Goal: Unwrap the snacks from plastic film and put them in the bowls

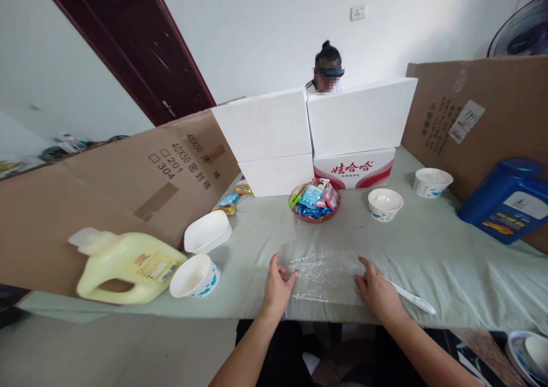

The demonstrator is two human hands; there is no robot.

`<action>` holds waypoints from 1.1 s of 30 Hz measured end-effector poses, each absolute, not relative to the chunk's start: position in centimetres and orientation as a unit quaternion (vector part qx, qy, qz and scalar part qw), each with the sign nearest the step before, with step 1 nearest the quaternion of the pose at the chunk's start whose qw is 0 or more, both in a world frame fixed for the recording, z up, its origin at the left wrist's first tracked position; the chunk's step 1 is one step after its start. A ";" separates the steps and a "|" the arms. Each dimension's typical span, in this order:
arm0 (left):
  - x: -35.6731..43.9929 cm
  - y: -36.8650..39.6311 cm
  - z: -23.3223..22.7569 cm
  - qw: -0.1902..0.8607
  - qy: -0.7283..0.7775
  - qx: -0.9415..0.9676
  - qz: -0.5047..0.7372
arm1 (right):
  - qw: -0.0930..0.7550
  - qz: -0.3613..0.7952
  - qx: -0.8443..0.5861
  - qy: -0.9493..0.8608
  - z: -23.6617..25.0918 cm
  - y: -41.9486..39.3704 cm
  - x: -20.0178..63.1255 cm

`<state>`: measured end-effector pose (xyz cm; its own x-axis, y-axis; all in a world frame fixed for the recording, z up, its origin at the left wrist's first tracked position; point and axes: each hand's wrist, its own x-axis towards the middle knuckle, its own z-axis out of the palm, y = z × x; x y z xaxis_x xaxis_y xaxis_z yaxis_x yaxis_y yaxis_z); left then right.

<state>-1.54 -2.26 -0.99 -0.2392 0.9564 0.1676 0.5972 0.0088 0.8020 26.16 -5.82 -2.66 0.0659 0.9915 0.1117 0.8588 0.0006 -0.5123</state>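
Note:
A clear plastic bag (326,275) lies flat on the grey-green tablecloth near the front edge. My left hand (277,285) rests at its left side with the fingers touching the plastic. My right hand (375,291) presses on its right side. Neither hand lifts the bag. A white plastic utensil (413,298) lies just right of my right hand. Farther back stands a red dish (315,203) heaped with small wrapped packets.
White bowls sit at left (208,232), (194,276) and right (385,204), (432,181). A yellow jug (126,267) lies left, a blue jug (507,200) right. White boxes (314,130) and cardboard walls (128,187) ring the table; a person sits behind.

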 end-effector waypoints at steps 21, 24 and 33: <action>-1.7 -2.6 -2.5 0.145 0.605 0.670 0.404 | 0.212 0.063 -0.672 -0.707 -2.7 -6.7 26.9; -1.6 -3.0 -2.9 0.072 0.623 0.711 0.318 | 0.170 0.061 -0.710 -0.681 -2.5 -6.2 26.6; 3.2 -4.9 -0.2 0.011 0.499 0.832 0.242 | 0.124 0.050 -0.720 -0.681 -2.2 -5.6 26.1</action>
<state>3.16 -4.86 -0.22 0.3851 0.8351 0.3928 0.8247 -0.5025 0.2598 26.11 -5.57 -2.15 0.0664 0.9930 0.0976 0.9683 -0.0406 -0.2465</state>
